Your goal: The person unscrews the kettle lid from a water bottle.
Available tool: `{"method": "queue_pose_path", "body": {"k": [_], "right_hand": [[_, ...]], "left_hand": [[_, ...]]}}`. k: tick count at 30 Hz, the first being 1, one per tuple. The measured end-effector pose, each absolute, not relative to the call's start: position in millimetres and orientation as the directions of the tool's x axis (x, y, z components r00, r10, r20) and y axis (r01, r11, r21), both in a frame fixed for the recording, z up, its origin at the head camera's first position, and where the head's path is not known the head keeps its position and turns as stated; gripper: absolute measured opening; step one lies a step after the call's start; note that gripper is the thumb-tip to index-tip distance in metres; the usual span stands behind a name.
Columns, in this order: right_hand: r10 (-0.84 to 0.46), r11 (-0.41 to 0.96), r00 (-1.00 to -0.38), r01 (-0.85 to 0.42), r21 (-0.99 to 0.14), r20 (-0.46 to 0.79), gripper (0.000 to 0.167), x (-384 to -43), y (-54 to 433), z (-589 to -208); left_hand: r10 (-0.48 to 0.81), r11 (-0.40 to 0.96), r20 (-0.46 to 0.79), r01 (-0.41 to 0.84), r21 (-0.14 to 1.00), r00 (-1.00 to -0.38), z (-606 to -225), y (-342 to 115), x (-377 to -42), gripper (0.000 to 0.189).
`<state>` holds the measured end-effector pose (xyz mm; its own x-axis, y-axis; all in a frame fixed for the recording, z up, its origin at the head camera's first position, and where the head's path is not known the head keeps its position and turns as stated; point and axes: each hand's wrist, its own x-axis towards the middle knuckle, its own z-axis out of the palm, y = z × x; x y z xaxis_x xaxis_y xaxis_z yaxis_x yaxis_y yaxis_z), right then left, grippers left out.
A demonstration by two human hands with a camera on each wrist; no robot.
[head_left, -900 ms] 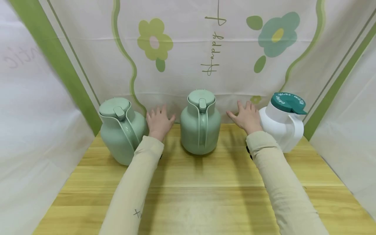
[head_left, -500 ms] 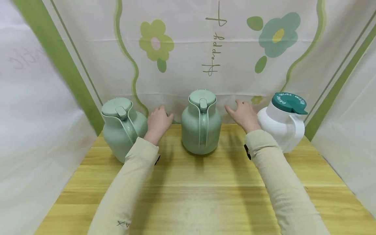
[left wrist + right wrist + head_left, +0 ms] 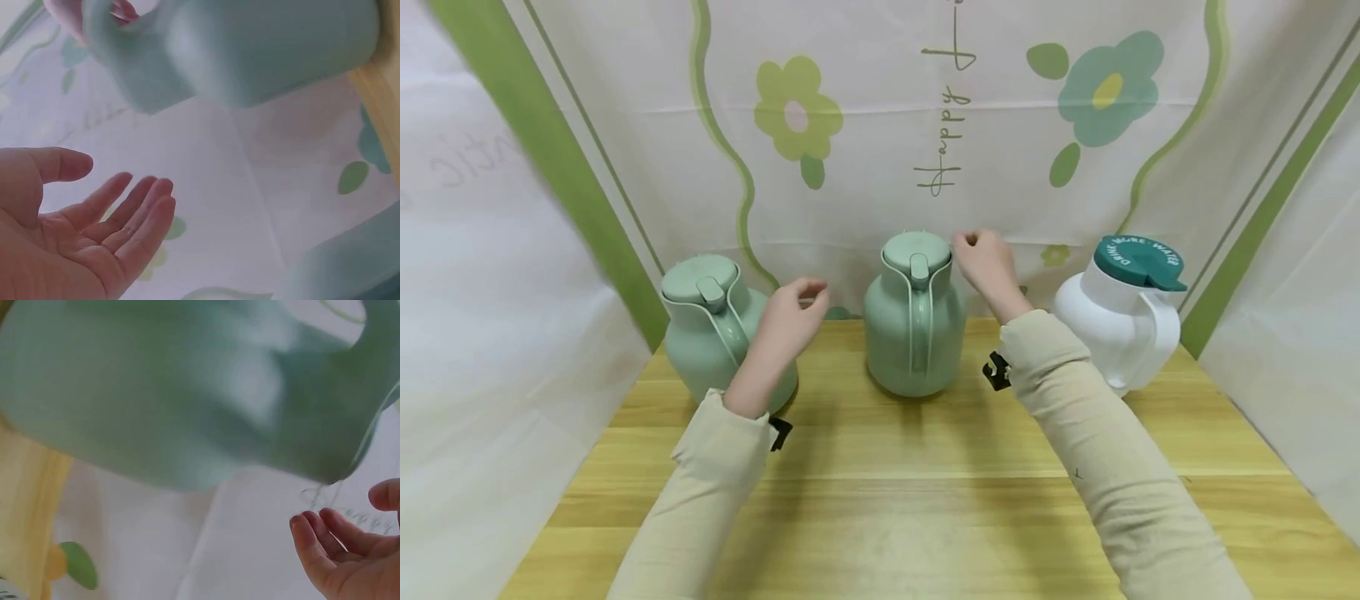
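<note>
Three insulated jugs stand on the wooden table. In the head view, the middle green jug [image 3: 889,337] has its handle toward me. My right hand [image 3: 989,265] is just right of its lid, fingers loosely curved and holding nothing. My left hand [image 3: 788,321] hovers between this jug and the left green jug [image 3: 696,350], overlapping the latter. In the left wrist view, the left hand [image 3: 94,240] is palm up with spread thumb, apart from the middle jug [image 3: 269,56]. The right wrist view shows the right hand [image 3: 350,553] near that jug's [image 3: 137,394] upper end.
At the right stands a white jug [image 3: 1093,321] with a dark green lid [image 3: 1135,260], beside the right forearm. A flower-printed cloth [image 3: 865,125] hangs behind the jugs, and white cloth covers both sides. The wooden table top [image 3: 895,500] extends toward me.
Both hands have drawn their spread fingers into a loose curve. The right hand moved up and left to the middle jug's lid; the left came slightly back toward me. The jugs stay put.
</note>
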<state>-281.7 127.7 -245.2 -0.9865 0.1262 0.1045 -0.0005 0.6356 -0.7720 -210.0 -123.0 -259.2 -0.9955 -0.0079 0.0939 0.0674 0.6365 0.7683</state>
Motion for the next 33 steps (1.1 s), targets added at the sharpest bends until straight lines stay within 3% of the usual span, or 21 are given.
{"method": "queue_pose_path", "body": {"k": [13, 20, 27, 30, 33], "right_hand": [[0.049, 0.622, -0.943, -0.23, -0.749, 0.33, 0.041, -272.9, 79.5, -226.4], [-0.039, 0.656, -0.914, -0.328, -0.679, 0.404, 0.039, -267.4, 57.5, -221.8], [-0.126, 0.666, -0.907, -0.377, -0.644, 0.401, 0.039, -258.8, 35.5, -223.1], [-0.172, 0.668, -0.903, -0.401, -0.627, 0.394, 0.039, -255.7, 24.6, -226.4], [-0.223, 0.659, -0.902, -0.418, -0.625, 0.368, 0.041, -253.4, 14.7, -230.4]], "left_hand": [[-0.133, 0.561, 0.213, 0.104, 0.821, -0.968, -273.8, -158.1, -162.2, 0.036], [-0.306, 0.494, 0.277, 0.097, 0.864, -0.911, -279.7, -177.6, -153.0, 0.032], [-0.394, 0.531, 0.211, -0.034, 0.847, -0.894, -287.7, -197.2, -153.8, 0.046], [-0.362, 0.532, 0.165, -0.058, 0.844, -0.918, -292.2, -206.9, -157.9, 0.056], [-0.278, 0.445, 0.083, -0.051, 0.894, -0.957, -294.8, -216.1, -163.7, 0.065]]}}
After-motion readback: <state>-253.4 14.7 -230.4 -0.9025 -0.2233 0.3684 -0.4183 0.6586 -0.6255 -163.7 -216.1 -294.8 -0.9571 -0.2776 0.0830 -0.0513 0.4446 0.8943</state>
